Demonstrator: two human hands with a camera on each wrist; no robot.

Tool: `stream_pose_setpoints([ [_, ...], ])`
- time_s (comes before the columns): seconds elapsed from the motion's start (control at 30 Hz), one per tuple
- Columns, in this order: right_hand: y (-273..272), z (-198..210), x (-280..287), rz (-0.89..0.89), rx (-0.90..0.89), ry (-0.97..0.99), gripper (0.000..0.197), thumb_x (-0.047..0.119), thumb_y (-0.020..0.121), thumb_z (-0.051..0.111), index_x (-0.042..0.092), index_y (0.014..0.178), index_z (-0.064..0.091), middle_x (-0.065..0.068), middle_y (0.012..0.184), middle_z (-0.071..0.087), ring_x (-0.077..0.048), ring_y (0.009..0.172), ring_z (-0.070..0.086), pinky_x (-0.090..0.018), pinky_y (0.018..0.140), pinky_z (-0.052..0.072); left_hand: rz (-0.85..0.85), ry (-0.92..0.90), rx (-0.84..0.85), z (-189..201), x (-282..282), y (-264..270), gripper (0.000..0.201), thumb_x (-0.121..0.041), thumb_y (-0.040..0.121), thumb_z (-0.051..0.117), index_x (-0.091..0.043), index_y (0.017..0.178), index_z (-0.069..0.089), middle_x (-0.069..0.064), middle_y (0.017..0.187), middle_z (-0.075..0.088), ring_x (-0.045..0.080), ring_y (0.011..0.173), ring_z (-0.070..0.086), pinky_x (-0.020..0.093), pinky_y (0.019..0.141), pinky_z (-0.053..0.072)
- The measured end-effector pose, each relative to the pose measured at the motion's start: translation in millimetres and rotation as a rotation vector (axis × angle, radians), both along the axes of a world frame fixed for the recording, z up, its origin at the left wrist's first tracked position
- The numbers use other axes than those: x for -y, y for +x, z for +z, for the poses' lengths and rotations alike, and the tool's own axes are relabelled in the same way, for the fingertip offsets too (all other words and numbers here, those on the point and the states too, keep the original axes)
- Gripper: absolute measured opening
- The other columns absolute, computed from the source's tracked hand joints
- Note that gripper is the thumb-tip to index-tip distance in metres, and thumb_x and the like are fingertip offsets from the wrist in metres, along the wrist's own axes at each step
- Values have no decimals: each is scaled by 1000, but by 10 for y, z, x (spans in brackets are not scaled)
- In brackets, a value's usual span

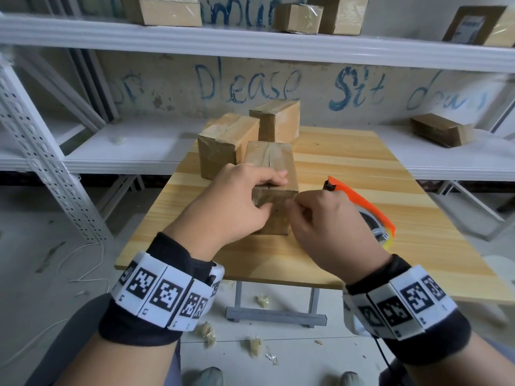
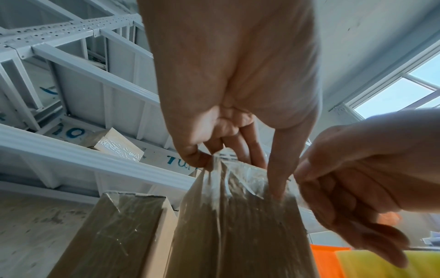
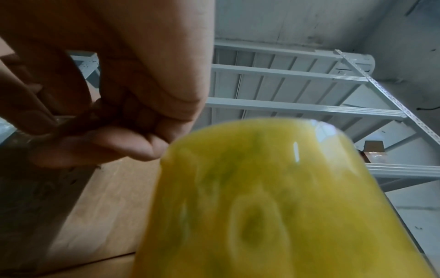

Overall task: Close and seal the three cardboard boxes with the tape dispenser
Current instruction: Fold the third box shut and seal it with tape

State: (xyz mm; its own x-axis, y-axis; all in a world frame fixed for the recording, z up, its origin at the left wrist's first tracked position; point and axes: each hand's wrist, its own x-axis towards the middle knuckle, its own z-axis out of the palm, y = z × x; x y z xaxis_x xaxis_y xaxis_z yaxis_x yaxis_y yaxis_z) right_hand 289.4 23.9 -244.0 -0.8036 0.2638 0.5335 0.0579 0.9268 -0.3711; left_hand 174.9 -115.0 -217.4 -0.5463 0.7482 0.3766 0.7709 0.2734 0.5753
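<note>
Three brown cardboard boxes stand on the wooden table [image 1: 362, 151]. My left hand [image 1: 267, 192] grips the near box [image 1: 274, 162], fingers over its top edge and thumb on its front face. Wrinkled clear tape [image 2: 238, 180] covers that edge under my left hand [image 2: 238, 169]. At the box's near right corner my right hand [image 1: 292, 203] pinches the tape, also seen in the wrist views [image 2: 300, 175] [image 3: 100, 131]. The orange tape dispenser [image 1: 362, 207] with its yellow roll [image 3: 273, 197] lies just right of that hand. Taped boxes sit behind: one left [image 1: 225, 143], one far [image 1: 276, 121].
White metal shelving [image 1: 250, 43] runs behind and to the left of the table, with more boxes on it [image 1: 443, 129]. Crumpled tape scraps [image 1: 206, 332] litter the floor under the table's near edge. Bare tabletop lies right of the dispenser.
</note>
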Motion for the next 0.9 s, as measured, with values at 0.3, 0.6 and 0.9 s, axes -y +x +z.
stream_pose_setpoints([
  [0.3, 14, 36, 18, 91, 214, 21, 20, 6, 87, 45, 13, 96, 62, -3, 71, 62, -19, 57, 55, -36, 51, 47, -46, -35, 58, 31, 31, -35, 52, -4, 79, 69, -34, 121, 71, -31, 128, 61, -13, 121, 54, 6, 107, 34],
  [0.6, 24, 171, 177, -111, 376, 456, 37, 4, 78, 40, 18, 101, 65, 1, 62, 36, -16, 41, 21, -22, 44, 5, -60, -98, 92, 85, 62, -16, 51, -13, 84, 62, -42, 126, 64, -34, 136, 54, -7, 122, 54, 7, 101, 35],
  [0.9, 2, 115, 226, -73, 517, 407, 22, 16, 90, 41, 20, 101, 60, -3, 91, 46, -30, 69, 55, -32, 57, 36, -95, -82, 75, 47, 99, -71, 58, 6, 95, 46, -37, 128, 65, -34, 138, 52, -13, 112, 50, 7, 93, 42],
])
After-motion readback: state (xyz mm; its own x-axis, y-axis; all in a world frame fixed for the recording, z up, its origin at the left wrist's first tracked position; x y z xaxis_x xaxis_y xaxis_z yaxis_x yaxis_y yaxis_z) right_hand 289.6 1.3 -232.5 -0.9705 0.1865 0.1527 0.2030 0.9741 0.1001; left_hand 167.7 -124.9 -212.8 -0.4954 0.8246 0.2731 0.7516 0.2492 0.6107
